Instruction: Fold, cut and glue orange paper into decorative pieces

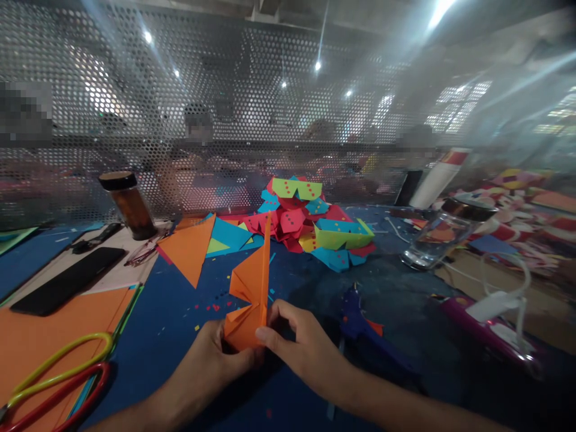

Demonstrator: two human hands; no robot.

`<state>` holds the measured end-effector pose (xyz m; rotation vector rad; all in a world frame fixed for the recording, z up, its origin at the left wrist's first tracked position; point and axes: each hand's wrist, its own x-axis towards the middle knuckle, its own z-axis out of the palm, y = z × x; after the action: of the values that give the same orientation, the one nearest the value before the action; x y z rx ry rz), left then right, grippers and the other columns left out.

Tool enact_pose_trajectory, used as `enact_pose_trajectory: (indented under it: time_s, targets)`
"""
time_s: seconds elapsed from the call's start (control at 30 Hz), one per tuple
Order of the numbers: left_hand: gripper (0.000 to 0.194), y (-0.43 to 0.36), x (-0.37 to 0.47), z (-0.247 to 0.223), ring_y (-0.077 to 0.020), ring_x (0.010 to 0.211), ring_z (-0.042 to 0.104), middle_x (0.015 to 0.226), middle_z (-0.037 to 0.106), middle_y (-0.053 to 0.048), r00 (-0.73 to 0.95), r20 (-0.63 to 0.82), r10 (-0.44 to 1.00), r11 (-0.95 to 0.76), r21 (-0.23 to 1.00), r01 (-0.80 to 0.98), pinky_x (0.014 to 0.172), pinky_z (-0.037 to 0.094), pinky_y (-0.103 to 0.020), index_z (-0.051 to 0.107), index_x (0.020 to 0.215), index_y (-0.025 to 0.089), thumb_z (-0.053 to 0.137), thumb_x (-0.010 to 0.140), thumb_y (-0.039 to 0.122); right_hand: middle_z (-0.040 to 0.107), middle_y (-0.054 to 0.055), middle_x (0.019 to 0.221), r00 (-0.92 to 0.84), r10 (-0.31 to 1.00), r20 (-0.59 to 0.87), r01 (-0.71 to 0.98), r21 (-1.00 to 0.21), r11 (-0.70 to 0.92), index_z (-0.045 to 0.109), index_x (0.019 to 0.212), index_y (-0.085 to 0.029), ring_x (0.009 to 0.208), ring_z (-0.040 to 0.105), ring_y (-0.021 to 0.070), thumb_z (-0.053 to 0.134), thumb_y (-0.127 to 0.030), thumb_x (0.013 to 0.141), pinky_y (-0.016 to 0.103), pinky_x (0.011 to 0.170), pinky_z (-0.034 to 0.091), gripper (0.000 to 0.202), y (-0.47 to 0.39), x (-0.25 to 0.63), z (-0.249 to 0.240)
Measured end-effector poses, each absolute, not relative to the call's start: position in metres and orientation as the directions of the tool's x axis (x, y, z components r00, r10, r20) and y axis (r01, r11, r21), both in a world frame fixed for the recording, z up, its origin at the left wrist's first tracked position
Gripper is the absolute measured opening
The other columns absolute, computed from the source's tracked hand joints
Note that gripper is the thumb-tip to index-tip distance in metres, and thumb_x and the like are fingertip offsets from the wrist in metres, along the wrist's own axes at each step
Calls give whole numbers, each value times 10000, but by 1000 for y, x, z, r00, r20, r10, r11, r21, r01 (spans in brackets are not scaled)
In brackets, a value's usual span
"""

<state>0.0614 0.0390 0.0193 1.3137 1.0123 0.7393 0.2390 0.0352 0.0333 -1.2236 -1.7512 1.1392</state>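
A folded piece of orange paper [252, 282] stands upright between my two hands over the blue table. My left hand [213, 366] grips its lower left part, with the fingertips hidden behind the paper. At the lower right edge, my right hand [299, 339] pinches the paper between thumb and fingers. Just beyond lies a pile of folded paper pieces [292, 222] in pink, blue and yellow-green, several with punched dots. Orange and blue paper triangles [191, 243] lie to its left. A dark blue glue gun [360, 318] rests right of my right hand.
Scissors with yellow and red handles [58, 384] lie on orange sheets [67, 318] at left, near a black phone [69, 279] and a dark-lidded jar [130, 204]. A glass cup [432, 237] and a purple device [490, 330] stand at right. Behind rises a perforated metal screen [252, 108].
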Motion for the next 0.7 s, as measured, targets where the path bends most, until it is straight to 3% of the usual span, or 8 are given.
enact_pose_trajectory:
  time_s: [0.37,0.53,0.7]
  targets:
    - [253,39,60,19,-86,524,373,574,508,45,416,-218,883,164,973,161,506,311,-217,583,641,162,700,700,379,609,-4,780,-309,950,44,274,-953,133,564,821,-184,742,553,149,614,-344,876,270,690,441,176,37,241,31]
    - [257,39,60,16,-93,519,398,540,502,45,385,-204,900,144,973,180,508,321,-224,568,591,171,700,673,375,689,44,885,-362,932,-25,268,-960,78,628,907,-159,839,630,206,697,-336,812,302,735,493,212,37,239,32]
    - [327,40,59,11,-90,507,403,534,530,33,401,-199,894,145,976,161,510,322,-226,591,586,161,719,702,439,712,76,1007,-363,932,-14,179,-982,55,657,1027,-152,936,648,238,669,-313,833,354,821,513,252,37,239,33]
